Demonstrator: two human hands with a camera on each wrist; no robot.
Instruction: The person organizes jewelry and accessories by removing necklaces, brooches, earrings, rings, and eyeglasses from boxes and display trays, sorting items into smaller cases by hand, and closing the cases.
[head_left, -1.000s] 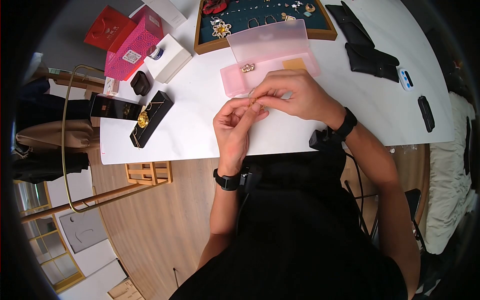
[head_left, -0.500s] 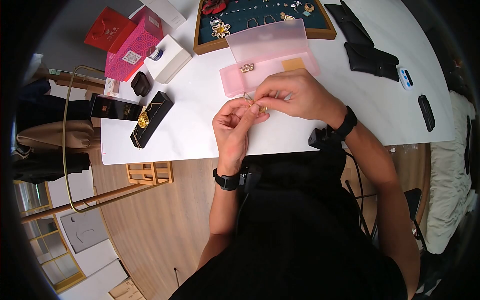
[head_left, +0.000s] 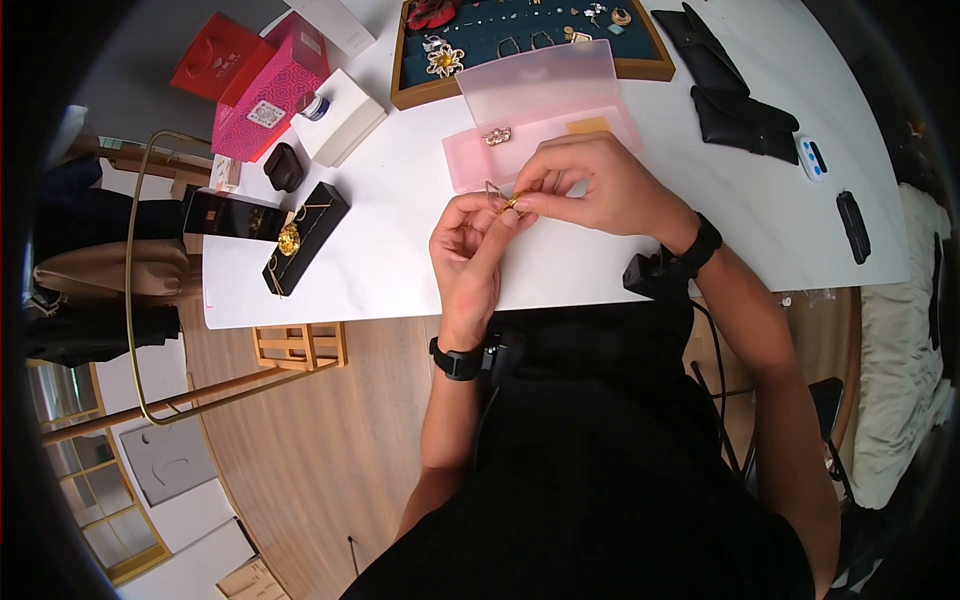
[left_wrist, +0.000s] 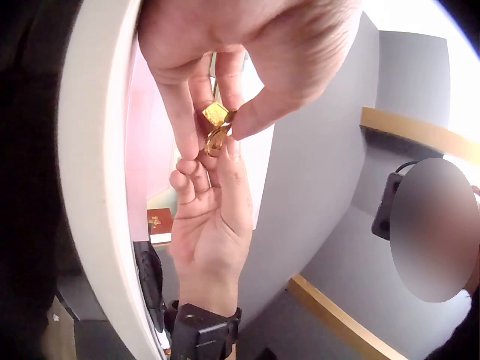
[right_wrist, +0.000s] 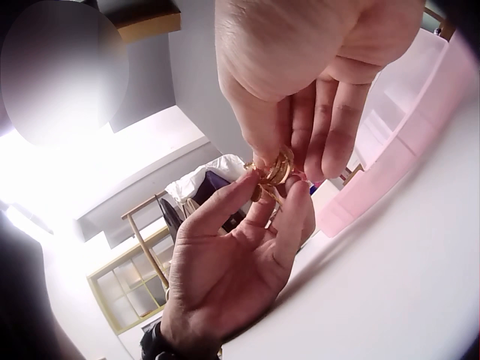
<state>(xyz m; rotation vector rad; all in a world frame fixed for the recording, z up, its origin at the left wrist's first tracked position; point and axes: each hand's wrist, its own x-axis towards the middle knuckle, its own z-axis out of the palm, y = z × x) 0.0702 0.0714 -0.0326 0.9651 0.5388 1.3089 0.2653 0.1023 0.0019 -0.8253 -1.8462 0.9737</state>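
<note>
Both hands meet over the front of the white table, fingertips together around a small piece of gold jewelry [right_wrist: 280,169]. It has curved gold bands and a square gold plate [left_wrist: 215,114]; a thin loop sticks up from the fingers in the head view. My left hand [head_left: 468,255] pinches it between thumb and fingers. From the other side my right hand [head_left: 590,188] pinches it with thumb and index finger. The fingers cover part of it. Just beyond the hands stands an open pink plastic case [head_left: 466,165], holding a jeweled gold piece [head_left: 497,136] and a tan card [head_left: 588,126].
Behind the case is a wooden-framed jewelry tray [head_left: 640,68]. To the left lie a black strip box [head_left: 325,207] with a gold pendant [head_left: 289,239], a white box [head_left: 350,125] and a pink box [head_left: 285,75]. Black pouches [head_left: 745,125] lie to the right.
The fingertips have shifted slightly on the gold jewelry, and its thin loop shows more clearly above the left fingers. Both hands stay in nearly the same place.
</note>
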